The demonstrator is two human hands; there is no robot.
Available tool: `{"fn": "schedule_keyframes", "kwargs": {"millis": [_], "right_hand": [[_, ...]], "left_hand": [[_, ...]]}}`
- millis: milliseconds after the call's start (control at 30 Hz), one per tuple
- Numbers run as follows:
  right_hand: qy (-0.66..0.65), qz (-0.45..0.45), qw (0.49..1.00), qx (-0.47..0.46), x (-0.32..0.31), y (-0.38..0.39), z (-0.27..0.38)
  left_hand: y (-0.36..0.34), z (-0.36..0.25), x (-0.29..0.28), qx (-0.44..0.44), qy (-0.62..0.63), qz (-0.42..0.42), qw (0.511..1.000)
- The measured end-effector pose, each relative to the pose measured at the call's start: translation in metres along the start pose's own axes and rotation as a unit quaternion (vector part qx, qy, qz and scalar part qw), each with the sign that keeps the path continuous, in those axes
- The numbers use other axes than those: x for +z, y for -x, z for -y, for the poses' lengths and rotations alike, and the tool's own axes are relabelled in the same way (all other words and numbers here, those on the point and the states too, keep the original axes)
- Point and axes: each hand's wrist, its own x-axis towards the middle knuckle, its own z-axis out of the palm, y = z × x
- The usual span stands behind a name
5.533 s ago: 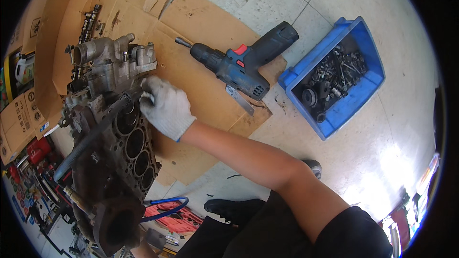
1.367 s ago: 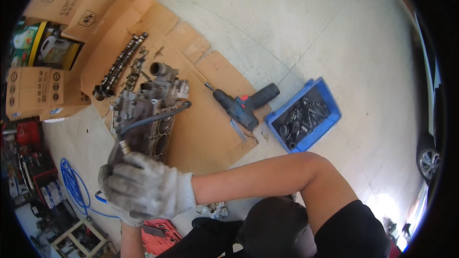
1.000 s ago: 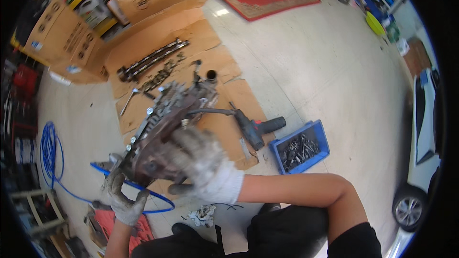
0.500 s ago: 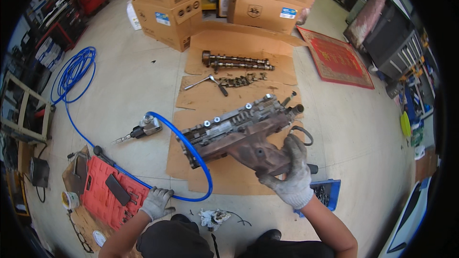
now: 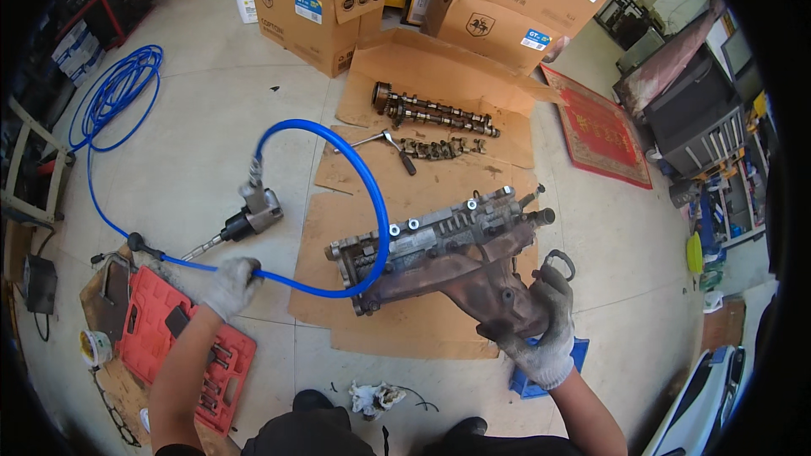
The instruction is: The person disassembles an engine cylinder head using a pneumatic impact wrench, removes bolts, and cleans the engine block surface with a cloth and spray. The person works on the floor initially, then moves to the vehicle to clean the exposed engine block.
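Observation:
In a pale work glove, my left hand [image 5: 230, 287] is closed round a blue air hose [image 5: 384, 228]. The hose loops up and across to an air impact wrench [image 5: 260, 213] with a long bit, which lies on the floor. My gloved right hand [image 5: 545, 333] is wrapped round the outlet end of a rusty exhaust manifold [image 5: 465, 279]. That manifold is fixed along the near side of a cylinder head [image 5: 431, 241], which is above the flattened cardboard [image 5: 338, 203]. Part of the hose passes in front of the head's left end.
Two camshafts [image 5: 439, 112], a ratchet [image 5: 405, 160] and bearing caps [image 5: 443, 149] lie farther back on the cardboard. An open red tool case [image 5: 144, 312] is at left, a blue bin [image 5: 581, 355] behind my right hand. A crumpled rag [image 5: 376, 399] lies near my feet. Cartons [image 5: 317, 25] stand beyond.
My left hand has moved up and left and closed round the hose, lifting it into a bigger loop. My right hand stays on the manifold. The view has shifted.

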Motion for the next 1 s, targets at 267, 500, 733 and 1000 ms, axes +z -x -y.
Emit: {"fn": "schedule_keyframes", "kwargs": {"millis": [267, 500, 733, 1000], "right_hand": [[-0.008, 0.021, 1.0, 0.012, -0.001, 0.012, -0.013], [0.014, 0.044, 0.999, 0.026, -0.001, 0.021, -0.02], [-0.019, 0.043, 0.998, 0.044, -0.003, 0.037, -0.026], [-0.019, -0.048, 0.991, 0.124, 0.024, 0.052, 0.0]], "left_hand": [[-0.114, 0.071, 0.003, -0.172, -0.031, -0.158, 0.972], [-0.184, 0.106, -0.029, -0.465, -0.103, -0.184, 0.86], [-0.13, -0.037, 0.037, -0.245, 0.251, -0.256, 0.901], [-0.038, -0.18, 0.089, -0.302, 0.895, 0.114, 0.309]]}}
